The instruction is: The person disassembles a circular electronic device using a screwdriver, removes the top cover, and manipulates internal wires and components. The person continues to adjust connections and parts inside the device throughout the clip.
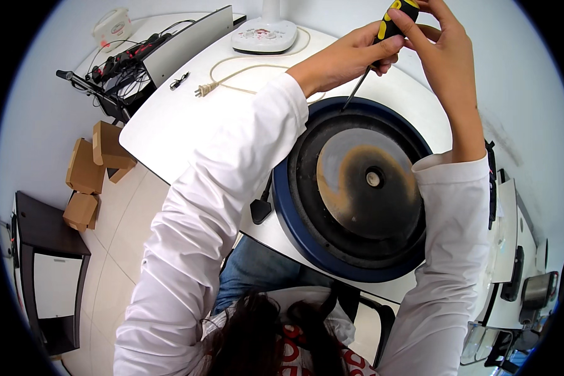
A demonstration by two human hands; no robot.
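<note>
My left hand is closed round the lower part of a yellow-and-black screwdriver. My right hand grips the upper handle, its fingers round it. The screwdriver's thin shaft points down at the back rim of a round appliance base, and its tip appears at that rim; I cannot tell whether it touches. The base has a dark blue outer ring and a stained metal disc with a small hole in the middle. A black plug lies just left of the base on the white table.
A white appliance stand with a cream cable and plug is at the back. Small black leads lie nearby. Left are a side desk with tangled cables, cardboard boxes on the floor and a dark cabinet. A metal pot stands right.
</note>
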